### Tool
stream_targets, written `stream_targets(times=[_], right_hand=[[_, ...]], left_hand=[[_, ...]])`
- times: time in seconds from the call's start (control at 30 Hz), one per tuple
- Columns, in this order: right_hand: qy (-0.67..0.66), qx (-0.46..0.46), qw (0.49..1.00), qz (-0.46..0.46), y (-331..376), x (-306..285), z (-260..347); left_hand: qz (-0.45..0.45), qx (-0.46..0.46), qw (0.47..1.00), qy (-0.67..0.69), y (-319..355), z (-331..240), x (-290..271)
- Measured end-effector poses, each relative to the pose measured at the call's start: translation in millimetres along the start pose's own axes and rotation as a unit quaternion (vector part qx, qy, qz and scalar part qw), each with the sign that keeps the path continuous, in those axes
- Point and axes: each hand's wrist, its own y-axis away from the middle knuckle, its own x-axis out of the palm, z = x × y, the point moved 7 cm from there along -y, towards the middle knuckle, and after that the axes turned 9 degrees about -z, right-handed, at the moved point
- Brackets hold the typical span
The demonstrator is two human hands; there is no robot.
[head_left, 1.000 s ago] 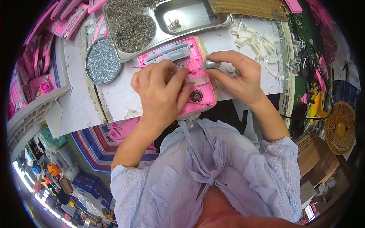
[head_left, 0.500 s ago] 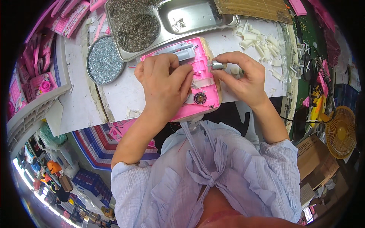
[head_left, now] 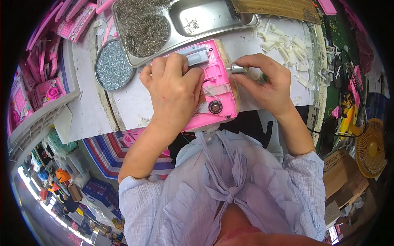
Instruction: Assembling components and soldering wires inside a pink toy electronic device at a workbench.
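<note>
A pink plastic toy housing (head_left: 230, 110) lies open side up on the white-covered work table in front of me. Inside it are a grey part (head_left: 199, 57), a round black speaker-like disc (head_left: 216, 107), a whitish strip and thin wires. My left hand (head_left: 173, 90) rests over the housing's left side with its fingers curled and pinched; whatever they grip is hidden. Between the thumb and forefinger of my right hand (head_left: 271, 82) is a small silver motor (head_left: 239, 69), just off the housing's right edge, its narrow end pointing left.
A round dish (head_left: 96, 74) of small screws stands to the left. Behind the housing sits a steel tray (head_left: 174, 28) with many tiny metal parts, partly under a cardboard sheet (head_left: 283, 9). White plastic pieces (head_left: 293, 51) lie at the right. A crate (head_left: 74, 93) of pink parts borders the left.
My right hand has drawn the motor slightly to the right, away from the housing. My left hand has shifted a little left and up, with its fingers more bent.
</note>
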Motion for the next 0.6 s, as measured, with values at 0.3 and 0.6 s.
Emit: stream_targets(times=[0.3, 0.6], right_hand=[[-0.009, 0.015, 0.999, 0.027, 2.1, 5.6, 3.0], [0.065, -0.053, 0.996, 0.026, -7.7, 31.3, 5.5]], left_hand=[[0.042, 0.053, 0.998, 0.014, 5.7, 4.2, -4.2], [0.053, 0.127, 0.99, 0.008, 21.6, 8.6, -8.6]])
